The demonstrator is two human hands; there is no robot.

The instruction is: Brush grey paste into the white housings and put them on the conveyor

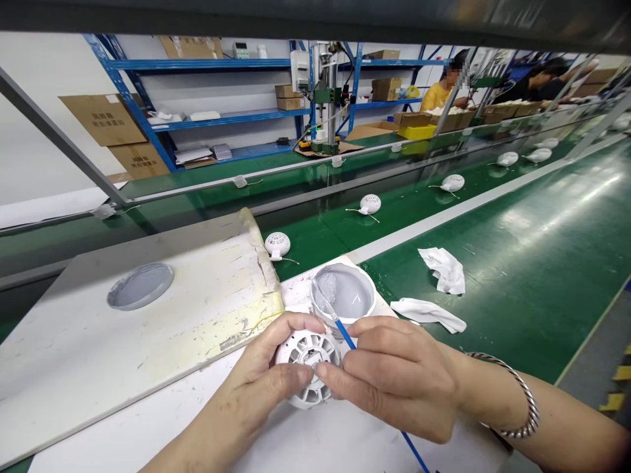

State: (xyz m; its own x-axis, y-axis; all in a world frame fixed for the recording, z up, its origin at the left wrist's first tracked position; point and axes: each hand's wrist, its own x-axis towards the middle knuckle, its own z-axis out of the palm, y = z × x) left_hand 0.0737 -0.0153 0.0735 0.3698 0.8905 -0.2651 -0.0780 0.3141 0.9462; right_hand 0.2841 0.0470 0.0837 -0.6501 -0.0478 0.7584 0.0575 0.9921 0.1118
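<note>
My left hand grips a round white vented plastic housing from below and to the left. My right hand pinches a thin blue-handled brush, and its fingers press against the housing's rim. The brush's upper end rests in a white cup holding grey paste, just behind the housing. Its tip is hidden by a grey smear in the cup. Part of the housing is covered by my fingers. A twisted silver bangle circles my right wrist.
A scuffed white board on the left holds a shallow dish of grey paste. Crumpled white cloths lie on a green conveyor belt. Several white housings with cords sit along another belt. Co-workers and blue shelves stand beyond.
</note>
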